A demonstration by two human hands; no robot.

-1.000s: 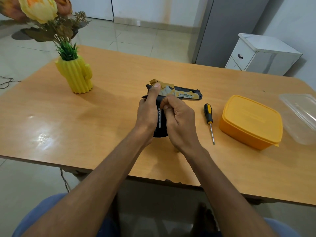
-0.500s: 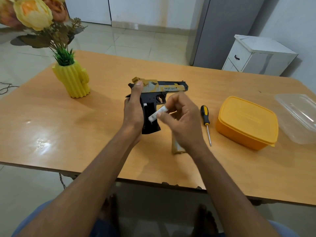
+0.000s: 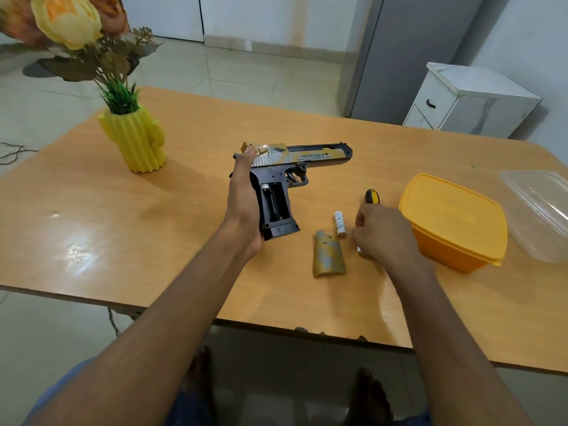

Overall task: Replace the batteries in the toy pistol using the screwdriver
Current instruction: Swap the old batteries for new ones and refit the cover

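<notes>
One toy pistol (image 3: 289, 167) gripped by left hand (image 3: 244, 204) above desk (image 3: 184, 229), battery bay open and bare. One battery (image 3: 339, 222) on desk beside one cover (image 3: 328, 253). Right hand (image 3: 384, 233) curled; contents unclear. One screwdriver (image 3: 372, 196) behind it.

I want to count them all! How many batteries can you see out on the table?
2, I think. One white battery lies on the table between the grip cover and the right hand. A white tip peeks out under that hand, likely a second. More may be hidden.
</notes>
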